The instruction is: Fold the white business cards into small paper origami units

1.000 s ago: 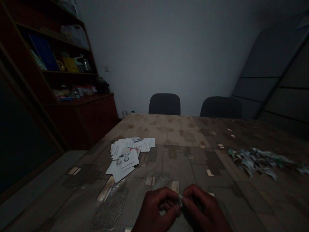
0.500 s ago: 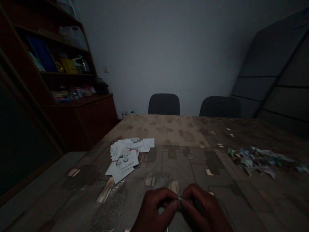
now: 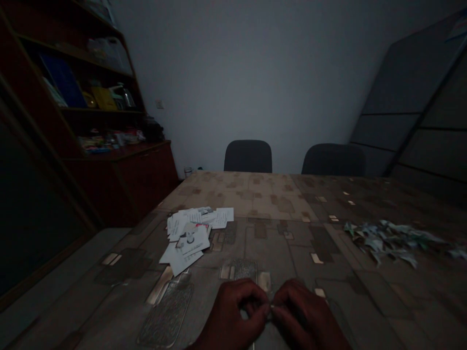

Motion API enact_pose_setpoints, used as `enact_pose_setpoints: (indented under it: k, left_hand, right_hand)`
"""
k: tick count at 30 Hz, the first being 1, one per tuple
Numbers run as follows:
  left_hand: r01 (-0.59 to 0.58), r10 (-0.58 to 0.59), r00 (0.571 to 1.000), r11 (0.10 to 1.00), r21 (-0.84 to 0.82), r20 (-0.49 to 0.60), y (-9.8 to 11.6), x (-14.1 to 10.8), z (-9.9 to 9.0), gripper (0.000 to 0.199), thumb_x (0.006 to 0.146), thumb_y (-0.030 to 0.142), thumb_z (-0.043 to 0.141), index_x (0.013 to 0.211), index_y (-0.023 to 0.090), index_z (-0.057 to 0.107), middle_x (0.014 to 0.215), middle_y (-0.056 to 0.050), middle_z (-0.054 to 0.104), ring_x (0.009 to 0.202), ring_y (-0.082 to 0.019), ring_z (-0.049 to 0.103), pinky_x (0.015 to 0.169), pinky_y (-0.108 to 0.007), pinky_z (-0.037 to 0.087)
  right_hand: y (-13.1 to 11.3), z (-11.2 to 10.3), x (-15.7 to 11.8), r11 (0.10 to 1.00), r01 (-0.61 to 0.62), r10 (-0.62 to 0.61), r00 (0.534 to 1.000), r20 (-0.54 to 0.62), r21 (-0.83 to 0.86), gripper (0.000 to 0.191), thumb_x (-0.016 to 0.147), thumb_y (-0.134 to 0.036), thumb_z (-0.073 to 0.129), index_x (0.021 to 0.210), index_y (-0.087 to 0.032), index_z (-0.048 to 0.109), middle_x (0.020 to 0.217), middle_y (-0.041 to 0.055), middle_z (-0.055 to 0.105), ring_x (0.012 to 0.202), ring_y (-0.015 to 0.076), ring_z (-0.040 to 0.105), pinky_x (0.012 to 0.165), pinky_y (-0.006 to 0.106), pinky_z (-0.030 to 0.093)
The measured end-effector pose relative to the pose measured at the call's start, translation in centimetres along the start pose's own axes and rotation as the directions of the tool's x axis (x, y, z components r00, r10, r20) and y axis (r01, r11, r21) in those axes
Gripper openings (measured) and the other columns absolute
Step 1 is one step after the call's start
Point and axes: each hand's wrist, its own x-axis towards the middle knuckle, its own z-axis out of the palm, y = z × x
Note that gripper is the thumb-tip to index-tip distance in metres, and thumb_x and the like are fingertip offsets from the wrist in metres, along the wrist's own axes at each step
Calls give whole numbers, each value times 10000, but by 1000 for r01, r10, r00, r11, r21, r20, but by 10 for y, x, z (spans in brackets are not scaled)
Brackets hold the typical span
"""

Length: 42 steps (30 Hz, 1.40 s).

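Observation:
Near the table's front edge, my left hand (image 3: 239, 311) and my right hand (image 3: 304, 313) meet fingertip to fingertip. Both are closed in a pinch on a small pale piece (image 3: 271, 307), mostly hidden by the fingers; it looks like folded paper. A loose pile of white printed cards (image 3: 189, 240) lies to the left, beyond my left hand. On the right side of the table is a heap of folded paper shapes (image 3: 394, 240), pale with some green.
The table (image 3: 270, 194) has a patterned brown cover. Two dark chairs (image 3: 248, 156) stand at its far side. A red-brown cabinet (image 3: 142, 170) with filled shelves is on the left, and grey panels (image 3: 386, 92) stand on the right.
Both hands have shifted slightly, with the fingers curled closer around the small piece, which shows less than before. The cards and the folded shapes have not moved.

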Motion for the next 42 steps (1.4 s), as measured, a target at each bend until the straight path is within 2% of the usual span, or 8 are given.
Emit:
enact_pose_setpoints:
  k: [3,9,12,17,20,26,34,42]
  left_hand:
    - [-32,33,999,997,65,-10,1,0,0,128,661,64,580,628,130,685,578,-15,630,554,-135,599,551,-197,421]
    - [1,2,999,998,57,-49,1,1,1,140,646,49,560,582,135,651,556,-9,610,542,-138,594,534,-196,405]
    - [40,-38,998,999,25,-46,2,2,0,114,654,77,568,586,138,636,563,-6,593,542,-135,567,538,-209,388]
    - [101,-84,994,942,-321,68,1,3,-4,260,845,299,501,660,149,606,594,0,557,598,-135,529,586,-226,395]
    - [152,-99,987,854,-498,130,-2,2,-2,233,805,376,595,795,145,622,662,3,562,632,-132,533,606,-229,412]
    - [211,-164,977,812,-545,134,-2,0,4,253,642,237,736,840,142,612,704,10,565,638,-111,509,581,-214,394]
    - [250,-193,968,755,-606,158,-3,1,6,232,642,186,711,850,134,621,687,18,583,628,-103,526,576,-212,391]
    - [262,-192,965,764,-589,180,-6,-1,8,259,607,115,683,863,135,651,657,25,603,584,-99,563,570,-216,427]
  right_hand:
    - [-2,0,2,999,-17,17,1000,22,37,133,886,-203,512,764,-196,564,724,1,598,661,155,564,598,242,392]
    - [-4,-2,5,933,-270,249,961,116,239,181,848,-309,537,729,-186,596,635,-28,538,614,148,509,557,234,361]
    - [-6,-5,4,932,-258,242,966,91,254,224,855,-354,531,708,-191,575,623,-36,500,597,142,468,541,235,327]
    - [-8,-8,5,891,-299,284,954,94,343,309,868,-457,512,715,-190,541,634,-37,469,610,146,433,565,248,323]
    - [-4,-5,6,805,-366,358,927,109,467,362,834,-532,542,715,-191,518,634,-43,439,615,146,412,572,249,330]
    - [-2,2,6,765,-360,374,923,87,535,367,824,-544,567,726,-191,540,623,-48,446,592,139,431,552,239,339]
    - [-15,-8,5,927,-263,284,958,-45,267,96,770,-276,621,842,-211,621,683,-21,601,652,168,576,605,254,430]
    - [-5,0,4,827,-322,379,925,-34,460,319,840,-486,579,722,-189,583,626,-24,532,611,156,503,569,247,408]
